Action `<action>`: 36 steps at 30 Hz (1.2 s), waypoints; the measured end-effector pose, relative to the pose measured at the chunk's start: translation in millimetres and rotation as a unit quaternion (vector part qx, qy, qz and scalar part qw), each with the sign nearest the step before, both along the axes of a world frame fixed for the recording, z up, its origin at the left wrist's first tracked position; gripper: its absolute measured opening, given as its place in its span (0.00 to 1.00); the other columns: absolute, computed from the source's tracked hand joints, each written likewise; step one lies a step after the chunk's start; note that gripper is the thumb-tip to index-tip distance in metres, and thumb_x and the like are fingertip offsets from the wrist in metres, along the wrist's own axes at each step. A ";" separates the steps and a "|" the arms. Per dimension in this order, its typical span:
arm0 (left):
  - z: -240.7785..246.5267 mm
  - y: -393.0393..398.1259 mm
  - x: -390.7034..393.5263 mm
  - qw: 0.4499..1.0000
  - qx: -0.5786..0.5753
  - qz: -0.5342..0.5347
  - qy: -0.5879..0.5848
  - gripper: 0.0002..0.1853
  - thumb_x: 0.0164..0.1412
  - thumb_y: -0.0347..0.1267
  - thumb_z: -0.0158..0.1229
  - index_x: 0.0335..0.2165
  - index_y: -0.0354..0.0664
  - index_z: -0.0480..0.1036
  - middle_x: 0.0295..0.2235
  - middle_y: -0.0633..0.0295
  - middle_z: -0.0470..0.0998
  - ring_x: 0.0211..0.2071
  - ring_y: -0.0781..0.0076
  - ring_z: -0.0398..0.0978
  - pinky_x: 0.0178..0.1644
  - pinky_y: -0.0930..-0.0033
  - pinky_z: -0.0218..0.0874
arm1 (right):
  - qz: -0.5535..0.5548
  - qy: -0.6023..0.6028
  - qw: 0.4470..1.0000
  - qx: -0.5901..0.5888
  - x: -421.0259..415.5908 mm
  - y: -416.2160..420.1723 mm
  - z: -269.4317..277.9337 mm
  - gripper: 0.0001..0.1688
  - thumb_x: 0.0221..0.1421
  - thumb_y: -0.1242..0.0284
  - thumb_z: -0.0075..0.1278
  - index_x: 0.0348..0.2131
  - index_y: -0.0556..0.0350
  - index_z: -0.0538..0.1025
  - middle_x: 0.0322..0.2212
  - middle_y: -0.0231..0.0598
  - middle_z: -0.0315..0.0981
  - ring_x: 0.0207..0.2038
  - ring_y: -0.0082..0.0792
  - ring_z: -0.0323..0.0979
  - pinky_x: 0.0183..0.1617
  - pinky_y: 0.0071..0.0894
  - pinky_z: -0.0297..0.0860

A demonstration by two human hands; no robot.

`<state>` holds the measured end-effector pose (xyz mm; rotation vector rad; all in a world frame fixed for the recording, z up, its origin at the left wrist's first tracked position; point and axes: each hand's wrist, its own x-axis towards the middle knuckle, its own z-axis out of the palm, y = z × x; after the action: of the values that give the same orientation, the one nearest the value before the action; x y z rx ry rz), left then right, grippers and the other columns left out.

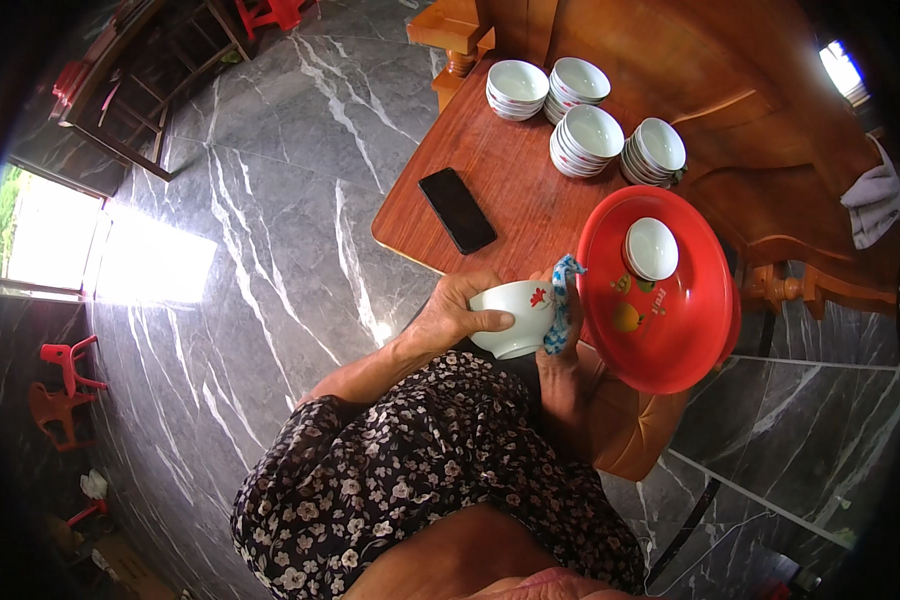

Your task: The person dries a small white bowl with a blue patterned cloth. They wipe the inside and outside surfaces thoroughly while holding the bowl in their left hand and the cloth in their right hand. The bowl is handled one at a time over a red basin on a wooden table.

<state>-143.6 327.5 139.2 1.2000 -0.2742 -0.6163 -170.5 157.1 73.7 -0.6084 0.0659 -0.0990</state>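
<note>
A white bowl with a red flower print [511,324] is tilted on its side in front of my body. My left hand [461,309] grips its base end, with the thumb along the outer wall. At the rim, my right hand [564,352] presses a blue and white cloth [562,304] against the bowl; most of its fingers are hidden behind bowl and cloth. Just right of that hand stands a red plastic basin [682,337] with a fruit print, holding small white bowls [654,247] that look nested.
Several stacks of white bowls [586,142] stand at the far side of the wooden table [495,165]. A black smartphone [457,210] lies nearer me. Behind rises a carved wooden bench back [720,90]. A grey cloth [874,195] hangs at the right. Red plastic stools [71,364] stand far left.
</note>
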 end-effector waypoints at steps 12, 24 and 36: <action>-14.3 -15.7 -6.3 0.992 -0.103 0.070 -0.005 0.08 0.48 0.29 0.62 0.27 0.38 0.71 0.24 0.69 0.72 0.28 0.84 0.68 0.34 0.79 0.59 | 0.036 -0.001 0.998 0.054 -7.3 27.1 -91.3 0.19 0.61 0.59 0.34 0.34 0.53 0.70 0.30 0.35 0.70 0.33 0.29 0.69 0.39 0.29 0.68; -4.2 -3.5 11.5 0.997 0.046 -0.053 -0.043 0.13 0.48 0.33 0.64 0.30 0.37 0.72 0.24 0.68 0.72 0.28 0.82 0.68 0.33 0.75 0.60 | 0.009 -0.012 0.980 0.196 -2.6 2.9 -30.7 0.17 0.62 0.60 0.33 0.32 0.49 0.70 0.28 0.33 0.70 0.32 0.30 0.69 0.36 0.33 0.68; 0.1 -0.6 11.4 0.983 0.095 -0.100 -0.119 0.13 0.48 0.34 0.65 0.28 0.36 0.72 0.22 0.67 0.70 0.26 0.80 0.67 0.30 0.74 0.58 | -0.075 -0.028 0.996 -0.042 -5.8 -8.1 -21.4 0.15 0.58 0.64 0.41 0.26 0.57 0.68 0.21 0.34 0.65 0.24 0.25 0.63 0.29 0.22 0.61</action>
<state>-132.2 326.9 139.3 1.4438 -0.5542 -0.6850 -176.3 149.0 52.3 -0.6840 0.0532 -0.2650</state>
